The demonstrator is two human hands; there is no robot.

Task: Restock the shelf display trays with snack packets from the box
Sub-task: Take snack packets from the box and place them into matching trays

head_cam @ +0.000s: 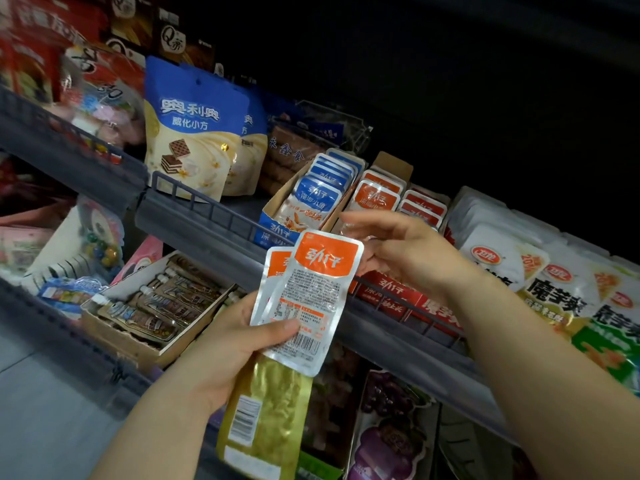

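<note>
While the left hand [221, 344] closes its grip on the lower end of the orange packets [311, 292], thumb [277, 329] pressed across the front near the barcode and fingers curled behind, at least two packets stand upright and fanned, backs to the camera. A gold packet [266, 417] shows just below them, its top hidden behind them; whether the same grip holds it I cannot tell. The right hand [405, 251] hovers just beside the packets' top edge, fingers loosely bent and spread, its grip slack and holding nothing I can make out. Just beyond its fingertips sits the orange tray [391, 168] on the middle shelf [207, 209], with matching packets standing in rows; a blue tray [273, 206] of blue packets touches it on the left. Farther left on that shelf stands a wafer bag [194, 133]; to the right lie white bags [495, 258]. On the lower shelf, a carton [145, 344] of brown tubes sits left of the hand, and purple bags [388, 427] lie below the right forearm.
</note>
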